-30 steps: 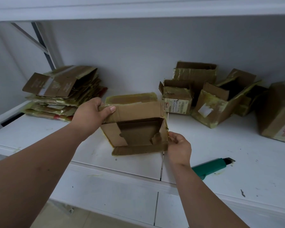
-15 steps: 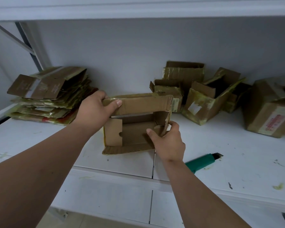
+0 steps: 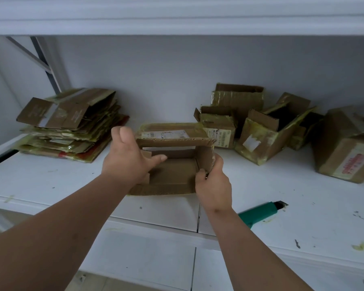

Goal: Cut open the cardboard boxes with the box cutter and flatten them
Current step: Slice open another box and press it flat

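My left hand (image 3: 126,158) has moved inside the opened cardboard box (image 3: 172,162), fingers spread; my right hand (image 3: 213,181) pinches its right wall.

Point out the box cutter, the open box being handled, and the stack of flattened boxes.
box cutter (image 3: 259,213): head view, green handle.
open box (image 3: 172,173): head view, inner floor.
stack of flattened boxes (image 3: 72,122): head view, top sheet.

left hand (image 3: 126,158) bare | right hand (image 3: 213,185) bare | forearms apparently sleeveless
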`<action>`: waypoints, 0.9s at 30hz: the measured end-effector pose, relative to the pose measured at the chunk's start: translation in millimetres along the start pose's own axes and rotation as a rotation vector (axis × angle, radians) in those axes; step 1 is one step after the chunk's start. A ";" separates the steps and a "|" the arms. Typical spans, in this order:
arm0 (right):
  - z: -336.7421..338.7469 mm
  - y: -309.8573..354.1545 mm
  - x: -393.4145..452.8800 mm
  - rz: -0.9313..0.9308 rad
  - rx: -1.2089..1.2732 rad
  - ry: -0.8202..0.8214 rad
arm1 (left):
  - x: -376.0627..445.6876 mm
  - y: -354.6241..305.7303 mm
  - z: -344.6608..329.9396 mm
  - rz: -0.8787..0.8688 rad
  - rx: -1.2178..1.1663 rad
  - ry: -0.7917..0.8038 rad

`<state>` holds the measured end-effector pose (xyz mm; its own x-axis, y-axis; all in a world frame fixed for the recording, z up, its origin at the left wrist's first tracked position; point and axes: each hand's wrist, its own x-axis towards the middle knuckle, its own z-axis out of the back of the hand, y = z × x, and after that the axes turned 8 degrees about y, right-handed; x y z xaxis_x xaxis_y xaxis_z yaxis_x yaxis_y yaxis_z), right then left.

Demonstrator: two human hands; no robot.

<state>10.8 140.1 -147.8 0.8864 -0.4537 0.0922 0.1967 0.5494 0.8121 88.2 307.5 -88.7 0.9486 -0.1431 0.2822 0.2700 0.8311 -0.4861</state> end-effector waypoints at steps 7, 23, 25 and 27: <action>4.3 -3.3 -9.0 -0.005 0.183 0.107 | 5.2 15.5 -4.2 -0.021 -0.012 -0.091; -1.5 -8.9 -4.5 -0.300 1.279 0.224 | -8.7 45.0 21.2 -0.268 0.228 0.307; 2.5 -7.7 -8.7 -0.310 1.324 0.285 | -13.8 54.4 20.4 -0.335 0.249 0.334; 5.6 -9.6 -11.2 -0.327 1.320 0.339 | -18.5 61.6 17.8 -0.372 0.264 0.354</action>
<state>-3.4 136.0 -153.4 0.9718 -0.1375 -0.1917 0.0450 -0.6896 0.7228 84.4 370.9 -109.2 0.8075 -0.5847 0.0783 0.5886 0.7900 -0.1714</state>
